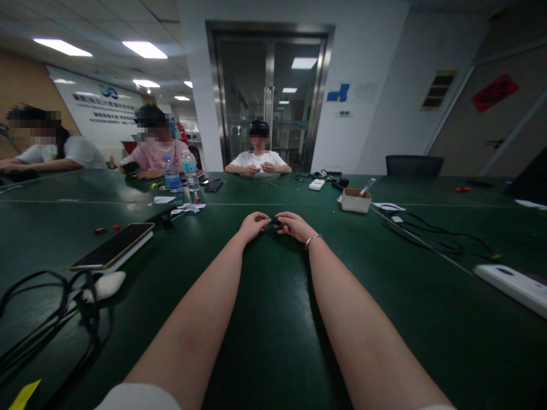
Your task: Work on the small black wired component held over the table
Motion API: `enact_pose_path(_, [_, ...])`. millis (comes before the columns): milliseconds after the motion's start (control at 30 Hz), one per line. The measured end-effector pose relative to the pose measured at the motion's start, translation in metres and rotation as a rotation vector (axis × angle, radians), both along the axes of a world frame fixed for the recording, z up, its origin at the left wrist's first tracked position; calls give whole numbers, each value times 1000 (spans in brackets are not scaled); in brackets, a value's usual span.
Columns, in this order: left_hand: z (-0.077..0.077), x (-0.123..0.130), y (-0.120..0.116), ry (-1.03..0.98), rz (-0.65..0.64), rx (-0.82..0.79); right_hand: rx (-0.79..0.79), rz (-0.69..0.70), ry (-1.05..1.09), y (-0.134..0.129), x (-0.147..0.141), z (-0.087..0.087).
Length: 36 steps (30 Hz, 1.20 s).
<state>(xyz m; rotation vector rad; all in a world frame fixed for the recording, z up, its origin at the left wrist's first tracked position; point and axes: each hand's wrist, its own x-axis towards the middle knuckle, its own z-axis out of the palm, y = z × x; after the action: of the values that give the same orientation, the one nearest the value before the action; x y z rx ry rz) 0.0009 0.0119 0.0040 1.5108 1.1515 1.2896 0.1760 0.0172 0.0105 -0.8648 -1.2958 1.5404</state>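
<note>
At the middle of the dark green worktop [273,296], in the head view, the left hand [253,225] and the right hand [296,226] meet over a small black object [274,220]. Both are nearly closed, fingertips pinching it from either side. A bracelet [313,241] circles the right wrist.

To the left lie a dark-screened phone [115,246] on a white object, with tangled black cables [81,302] nearer. Two bottles [172,175] stand beyond it. To the right, a small box [356,201] holds a pen-like item, near more black cables [444,230]; a white device [513,285] sits at the near right.

Across the worktop a person [258,154] sits before metal-framed glass doors [270,97]; two more people [158,142] sit at the far left, under lit ceiling panels [145,49]. An office chair [414,165] stands at the far right.
</note>
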Motion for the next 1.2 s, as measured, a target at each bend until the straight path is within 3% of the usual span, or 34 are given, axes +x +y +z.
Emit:
enact_pose_path(300, [2,1,-2,-18,-73,-9,-12,-15,9,-4,-2,4])
enact_pose_path(500, [0,0,-2,27,-15,18,-12,-15,8,-4,-1,3])
enact_pose_path(933, [-7,-3,5,85,-30,74,-10,-12,1,-3,-1,3])
enact_pose_path(1200, [-2,-1,0,35,-51,34,-22,-22,7,-5,-2,4])
